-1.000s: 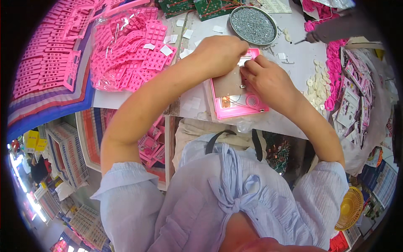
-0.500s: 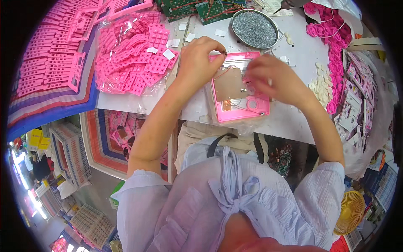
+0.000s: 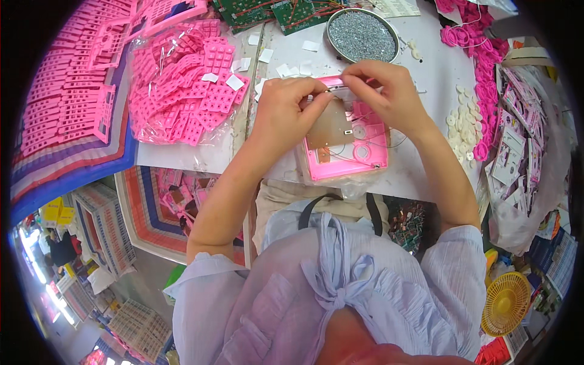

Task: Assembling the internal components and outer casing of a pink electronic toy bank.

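A pink plastic casing (image 3: 320, 168) lies open side up on the table in front of me. A brown circuit board (image 3: 328, 129) and thin loose wires sit inside it. My left hand (image 3: 289, 112) is closed at the casing's upper left, thumb and forefinger pinched near the top edge. Over the top edge, my right hand (image 3: 389, 94) pinches with its thumb and forefinger, its other fingers curled. Whatever lies between the fingertips of either hand is too small or hidden to name. Clear plastic shows under the casing's near edge.
A round tray of screws (image 3: 363, 36) stands beyond the casing, beside green circuit boards (image 3: 298, 17). At left lie a bag of pink keypads (image 3: 182, 91) and stacked pink frames (image 3: 67, 73). White discs (image 3: 464, 131) and pink cord (image 3: 486, 103) lie to the right.
My right hand has moved from above the casing's right side to its top edge, fingers now pinched. My left hand remains near the upper left edge. The view has shifted slightly.
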`<action>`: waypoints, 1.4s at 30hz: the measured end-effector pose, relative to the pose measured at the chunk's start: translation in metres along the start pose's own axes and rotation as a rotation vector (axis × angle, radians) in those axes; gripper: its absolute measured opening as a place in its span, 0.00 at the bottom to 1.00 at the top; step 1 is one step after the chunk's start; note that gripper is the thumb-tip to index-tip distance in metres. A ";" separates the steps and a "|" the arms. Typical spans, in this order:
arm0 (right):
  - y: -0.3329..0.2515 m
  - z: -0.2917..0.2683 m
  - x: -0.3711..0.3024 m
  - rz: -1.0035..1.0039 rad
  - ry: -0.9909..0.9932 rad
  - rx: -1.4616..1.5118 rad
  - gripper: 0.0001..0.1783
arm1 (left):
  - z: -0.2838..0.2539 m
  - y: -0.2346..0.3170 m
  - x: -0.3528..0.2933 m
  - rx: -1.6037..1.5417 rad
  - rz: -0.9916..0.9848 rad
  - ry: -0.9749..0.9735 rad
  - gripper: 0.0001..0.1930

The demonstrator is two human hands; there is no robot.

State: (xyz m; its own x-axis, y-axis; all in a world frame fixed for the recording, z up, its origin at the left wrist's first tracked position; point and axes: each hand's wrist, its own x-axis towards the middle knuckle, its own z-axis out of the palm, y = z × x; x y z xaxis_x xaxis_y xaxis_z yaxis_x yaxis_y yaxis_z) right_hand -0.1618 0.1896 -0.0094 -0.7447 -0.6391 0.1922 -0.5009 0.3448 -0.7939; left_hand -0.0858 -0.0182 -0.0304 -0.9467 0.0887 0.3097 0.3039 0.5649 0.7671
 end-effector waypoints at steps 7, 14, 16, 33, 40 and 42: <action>0.009 -0.002 -0.025 -0.406 -0.063 -0.388 0.08 | 0.004 0.007 -0.014 -0.066 -0.158 0.060 0.08; 0.004 -0.006 -0.019 -0.390 -0.155 -0.431 0.09 | 0.005 0.011 -0.015 0.177 0.057 0.063 0.06; 0.001 -0.012 -0.012 -0.362 -0.217 -0.374 0.10 | 0.006 0.009 -0.015 0.185 0.117 0.093 0.06; -0.015 0.006 -0.043 -0.163 -0.031 -0.112 0.29 | 0.009 0.016 -0.012 0.045 -0.003 0.126 0.05; 0.001 -0.007 -0.017 -0.190 -0.036 -0.020 0.30 | 0.009 0.011 -0.011 0.117 0.189 0.075 0.07; 0.039 -0.018 0.013 -0.197 0.160 -0.088 0.31 | 0.008 0.014 -0.011 0.119 0.174 0.035 0.10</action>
State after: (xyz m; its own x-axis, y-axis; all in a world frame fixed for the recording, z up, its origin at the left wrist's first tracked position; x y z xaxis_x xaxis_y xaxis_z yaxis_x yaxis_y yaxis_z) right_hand -0.1985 0.2067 -0.0274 -0.6855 -0.5857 0.4325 -0.6744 0.2869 -0.6804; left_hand -0.0720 -0.0044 -0.0273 -0.8760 0.1664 0.4527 0.4461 0.6363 0.6294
